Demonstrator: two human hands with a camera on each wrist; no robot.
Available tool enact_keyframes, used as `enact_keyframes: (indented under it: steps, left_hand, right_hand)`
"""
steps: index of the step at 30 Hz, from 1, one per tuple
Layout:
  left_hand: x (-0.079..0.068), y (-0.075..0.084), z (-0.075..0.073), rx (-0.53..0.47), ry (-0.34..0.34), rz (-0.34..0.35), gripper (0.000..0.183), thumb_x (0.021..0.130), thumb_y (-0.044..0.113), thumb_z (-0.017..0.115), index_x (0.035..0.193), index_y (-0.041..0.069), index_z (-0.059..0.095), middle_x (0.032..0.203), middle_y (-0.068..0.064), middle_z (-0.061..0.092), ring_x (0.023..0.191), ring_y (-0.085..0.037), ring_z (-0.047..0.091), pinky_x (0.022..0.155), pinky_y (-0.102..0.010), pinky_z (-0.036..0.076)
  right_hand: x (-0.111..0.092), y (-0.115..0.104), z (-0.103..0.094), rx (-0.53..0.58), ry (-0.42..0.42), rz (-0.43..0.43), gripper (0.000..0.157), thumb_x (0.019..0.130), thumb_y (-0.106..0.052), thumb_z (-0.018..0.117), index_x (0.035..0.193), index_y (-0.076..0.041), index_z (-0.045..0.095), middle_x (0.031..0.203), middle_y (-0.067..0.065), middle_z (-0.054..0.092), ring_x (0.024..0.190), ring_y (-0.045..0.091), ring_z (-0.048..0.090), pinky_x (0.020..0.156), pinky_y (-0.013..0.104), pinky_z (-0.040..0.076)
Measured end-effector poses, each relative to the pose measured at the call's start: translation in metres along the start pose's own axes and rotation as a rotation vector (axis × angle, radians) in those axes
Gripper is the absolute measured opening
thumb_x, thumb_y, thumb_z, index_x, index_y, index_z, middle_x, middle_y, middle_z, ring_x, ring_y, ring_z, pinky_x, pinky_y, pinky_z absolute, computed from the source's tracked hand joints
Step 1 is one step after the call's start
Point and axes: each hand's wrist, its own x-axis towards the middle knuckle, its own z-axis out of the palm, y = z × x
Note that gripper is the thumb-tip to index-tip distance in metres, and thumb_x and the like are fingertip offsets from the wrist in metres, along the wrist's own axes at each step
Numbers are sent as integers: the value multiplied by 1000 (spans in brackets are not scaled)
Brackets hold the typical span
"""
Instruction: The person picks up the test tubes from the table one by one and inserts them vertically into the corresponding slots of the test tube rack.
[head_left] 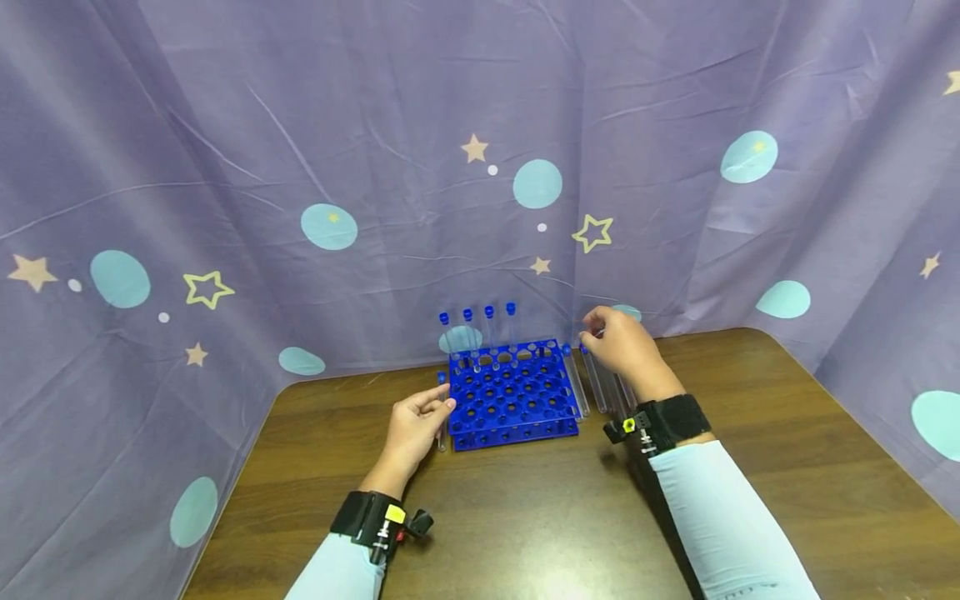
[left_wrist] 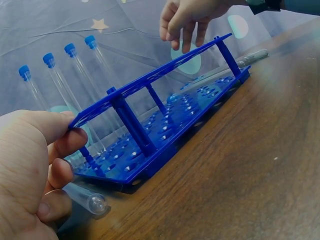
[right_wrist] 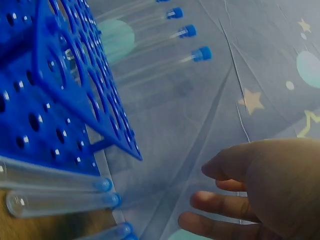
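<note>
Four tubes [head_left: 492,335] upright, caps [head_left: 489,312] topmost, blue rack [head_left: 500,400] lengthwise (left to right)

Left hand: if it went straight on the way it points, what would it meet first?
The blue rack, at once: the left hand grips its top plate's edge. A tube lies close under the fingers; whether they touch it, I can't tell.

Blue rack [head_left: 517,417], purple star-patterned curtain [head_left: 405,125]

Head view high, facing forward-down; wrist views close, both sharing rack [left_wrist: 132,122].
</note>
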Motion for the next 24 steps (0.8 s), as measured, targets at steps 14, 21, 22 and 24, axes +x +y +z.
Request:
enact_keyframes:
  steps: [14, 21, 22, 24]
  left_hand:
    - [0, 0, 1, -8, -9, 4, 37, 103, 9, 83, 138, -3, 79, 81, -4, 75, 56, -7, 54, 54, -21, 48]
    - [0, 0, 0, -9, -6, 10, 37, 104, 9, 83, 138, -3, 79, 84, -9, 77, 56, -7, 54, 54, -21, 48]
    - [0, 0, 0, -9, -6, 9, 37, 104, 9, 83, 139, -2, 79, 84, -9, 77, 56, -7, 54, 54, -21, 48]
    - [0, 1, -1, -9, -5, 6, 37, 104, 9, 83, 139, -1, 79, 84, -8, 77, 56, -7, 54, 55, -21, 48]
  right_hand:
    - [0, 29, -8, -34, -8, 106, 42, 110, -31, 69, 141, -4, 73, 130, 22, 81, 110, 42, 80, 97, 63, 63]
    - [-2, 39, -9, -44, 4, 122, 45, 104, -28, 69, 138, 1, 74, 126, 25, 82, 114, 46, 79, 101, 65, 61]
    - [-3, 40, -9, -42, 4, 124, 46, 104, -28, 69, 138, 2, 74, 126, 25, 82, 115, 46, 79, 101, 65, 61]
    - [-3, 41, -9, -46, 0, 129, 46, 104, -28, 69, 138, 3, 74, 126, 25, 82, 116, 46, 78, 102, 65, 61]
